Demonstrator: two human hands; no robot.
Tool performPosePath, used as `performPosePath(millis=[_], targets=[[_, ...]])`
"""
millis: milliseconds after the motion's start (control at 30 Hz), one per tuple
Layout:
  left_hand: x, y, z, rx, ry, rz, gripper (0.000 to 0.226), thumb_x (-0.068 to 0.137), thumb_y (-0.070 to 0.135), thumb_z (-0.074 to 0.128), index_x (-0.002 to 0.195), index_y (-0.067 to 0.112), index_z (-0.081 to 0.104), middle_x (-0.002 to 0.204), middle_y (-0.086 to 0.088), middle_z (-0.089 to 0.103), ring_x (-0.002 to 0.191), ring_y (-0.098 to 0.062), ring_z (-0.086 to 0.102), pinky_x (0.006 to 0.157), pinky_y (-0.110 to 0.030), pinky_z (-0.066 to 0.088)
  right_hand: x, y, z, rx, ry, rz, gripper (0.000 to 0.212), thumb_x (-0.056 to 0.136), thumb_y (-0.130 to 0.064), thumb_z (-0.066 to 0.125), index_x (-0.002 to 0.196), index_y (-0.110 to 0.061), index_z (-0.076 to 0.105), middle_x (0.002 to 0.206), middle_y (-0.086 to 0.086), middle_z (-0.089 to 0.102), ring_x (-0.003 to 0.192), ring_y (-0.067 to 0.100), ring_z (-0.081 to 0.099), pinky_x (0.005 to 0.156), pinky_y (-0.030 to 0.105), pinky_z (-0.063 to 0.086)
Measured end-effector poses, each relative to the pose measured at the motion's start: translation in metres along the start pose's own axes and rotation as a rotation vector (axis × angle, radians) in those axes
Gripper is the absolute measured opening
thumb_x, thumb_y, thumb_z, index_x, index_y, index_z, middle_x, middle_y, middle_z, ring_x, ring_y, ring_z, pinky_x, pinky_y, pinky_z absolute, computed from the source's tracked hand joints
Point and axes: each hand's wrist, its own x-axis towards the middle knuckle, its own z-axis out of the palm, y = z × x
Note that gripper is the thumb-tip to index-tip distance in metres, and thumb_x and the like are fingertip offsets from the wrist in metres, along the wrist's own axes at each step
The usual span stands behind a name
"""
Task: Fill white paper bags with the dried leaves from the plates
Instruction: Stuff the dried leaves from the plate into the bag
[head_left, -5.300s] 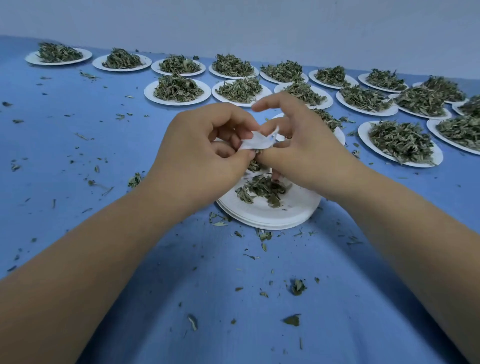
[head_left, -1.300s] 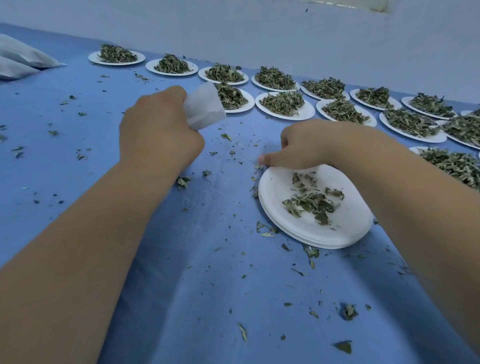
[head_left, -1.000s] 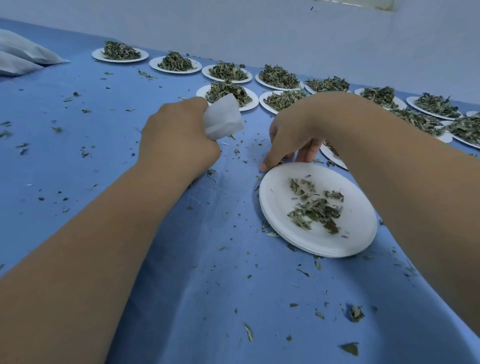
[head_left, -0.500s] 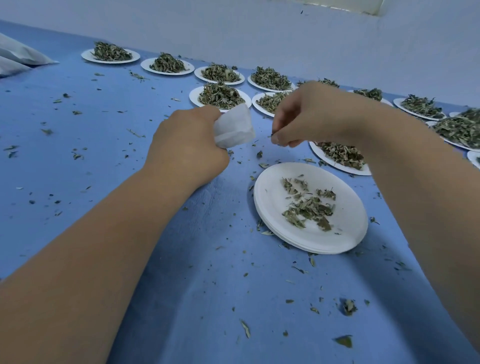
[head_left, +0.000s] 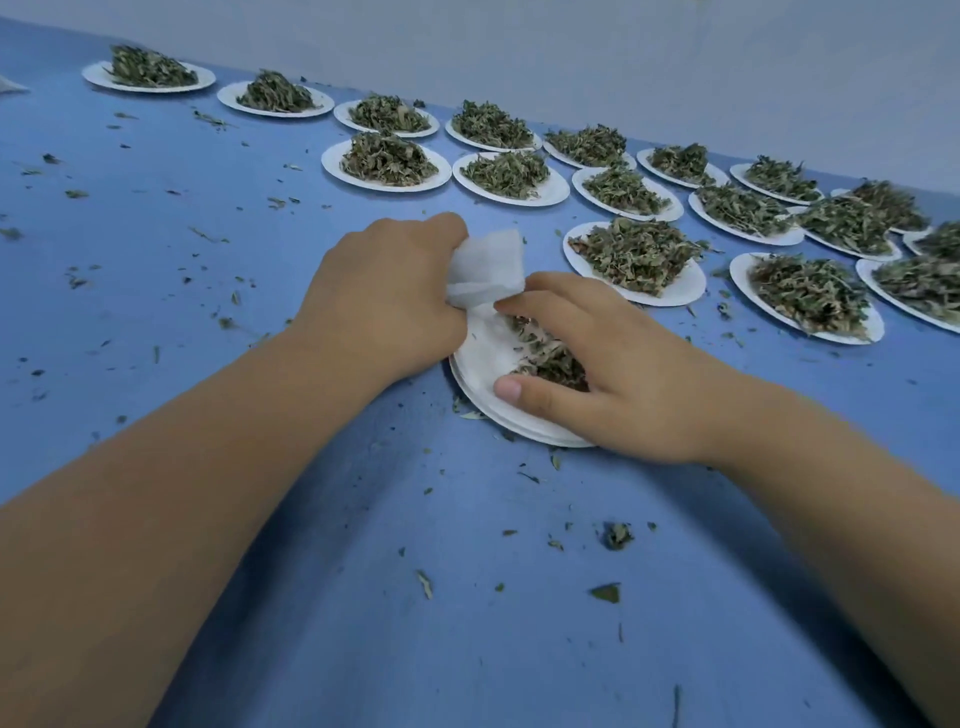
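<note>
My left hand (head_left: 387, 306) grips a small white paper bag (head_left: 488, 265) and holds it at the far left rim of a stack of white paper plates (head_left: 480, 364) in the middle of the blue table. A thin scatter of dried green leaves (head_left: 550, 358) lies on the top plate. My right hand (head_left: 618, 379) rests flat over these leaves, fingers spread and curled around them, thumb on the plate's near side. The index fingertip touches the bag's lower edge.
Several white plates heaped with dried leaves (head_left: 636, 257) stand in rows along the far and right side of the blue table (head_left: 208, 249), the nearest just beyond my right hand. Loose leaf crumbs (head_left: 615, 535) are scattered over the cloth. A pale wall (head_left: 623, 62) runs behind.
My right hand came down from in front of the bag onto the leaves on the plate stack. My left hand brought the bag down to the plate's rim.
</note>
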Motion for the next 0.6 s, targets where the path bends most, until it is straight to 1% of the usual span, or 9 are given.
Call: performPosePath(millis=[100,167,233,300,333,367,467,533,600], targets=[[0.0,0.0,0.004,0.032,0.048,-0.022,0.021,0.078,0.024,0.06,0.097,0.023,0.052,0.079,0.002,0.053,0.075,-0.029,0.048,0.064,-0.038,0.046,0.007,0.003,0.005,0.031,-0.014,-0.027,0.066,0.095,-0.065,0.047,0.149,-0.028,0.04,0.151,-0.009,0.039,0.14,0.01,0.034,0.116,0.029,0.028],[0.0,0.0,0.007,0.043,0.058,-0.033,0.02,0.077,0.023,0.059,0.095,0.021,0.051,0.077,0.001,0.052,0.074,-0.03,0.047,0.061,-0.036,0.041,0.008,0.006,0.008,0.055,-0.032,-0.043,0.057,0.097,-0.062,0.048,0.143,-0.028,0.05,0.149,-0.009,0.046,0.139,0.009,0.039,0.115,0.034,0.034],[0.002,0.001,0.009,0.045,0.058,-0.032,0.018,0.077,0.023,0.059,0.093,0.02,0.05,0.075,0.002,0.049,0.073,-0.03,0.046,0.06,-0.035,0.038,0.006,0.009,0.008,0.101,0.024,-0.055,0.044,0.098,-0.055,0.053,0.129,-0.025,0.06,0.132,-0.008,0.06,0.124,0.011,0.054,0.103,0.037,0.045],[0.003,0.0,0.01,0.048,0.06,-0.021,0.017,0.079,0.023,0.058,0.092,0.02,0.049,0.077,0.0,0.052,0.072,-0.031,0.048,0.059,-0.036,0.04,0.002,0.012,0.008,0.109,0.107,-0.099,0.034,0.099,-0.049,0.057,0.118,-0.021,0.062,0.113,-0.008,0.065,0.107,0.014,0.059,0.091,0.039,0.048],[0.003,0.0,0.01,0.046,0.065,-0.017,0.016,0.079,0.024,0.058,0.092,0.02,0.049,0.078,-0.001,0.054,0.072,-0.031,0.048,0.06,-0.037,0.042,0.0,0.012,0.008,0.081,0.143,-0.138,0.035,0.098,-0.048,0.057,0.117,-0.02,0.061,0.111,-0.007,0.064,0.106,0.015,0.059,0.091,0.039,0.047],[0.003,-0.001,0.01,0.043,0.072,-0.019,0.016,0.079,0.024,0.059,0.092,0.02,0.05,0.079,-0.001,0.055,0.072,-0.031,0.049,0.061,-0.038,0.044,-0.002,0.013,0.009,0.038,0.167,-0.184,0.037,0.098,-0.049,0.057,0.119,-0.018,0.061,0.114,-0.005,0.063,0.111,0.017,0.058,0.094,0.038,0.046],[0.002,-0.001,0.009,0.029,0.085,-0.034,0.02,0.078,0.025,0.062,0.095,0.021,0.053,0.081,-0.001,0.057,0.076,-0.031,0.049,0.065,-0.04,0.046,-0.005,0.016,0.015,-0.065,0.141,-0.267,0.05,0.098,-0.054,0.053,0.131,-0.018,0.06,0.133,-0.002,0.059,0.129,0.018,0.05,0.109,0.038,0.038],[0.002,-0.001,0.009,0.013,0.08,-0.033,0.021,0.077,0.024,0.061,0.097,0.021,0.054,0.082,-0.001,0.058,0.076,-0.031,0.05,0.066,-0.041,0.048,-0.004,0.016,0.019,-0.04,0.124,-0.237,0.05,0.099,-0.054,0.051,0.131,-0.017,0.062,0.133,-0.001,0.06,0.127,0.02,0.052,0.107,0.039,0.041],[0.001,0.0,0.008,0.003,0.069,-0.028,0.021,0.078,0.022,0.059,0.098,0.021,0.054,0.082,-0.002,0.058,0.076,-0.031,0.051,0.067,-0.043,0.05,-0.004,0.016,0.022,0.013,0.177,-0.24,0.04,0.101,-0.047,0.053,0.116,-0.013,0.067,0.117,0.002,0.065,0.112,0.023,0.057,0.096,0.04,0.045]])
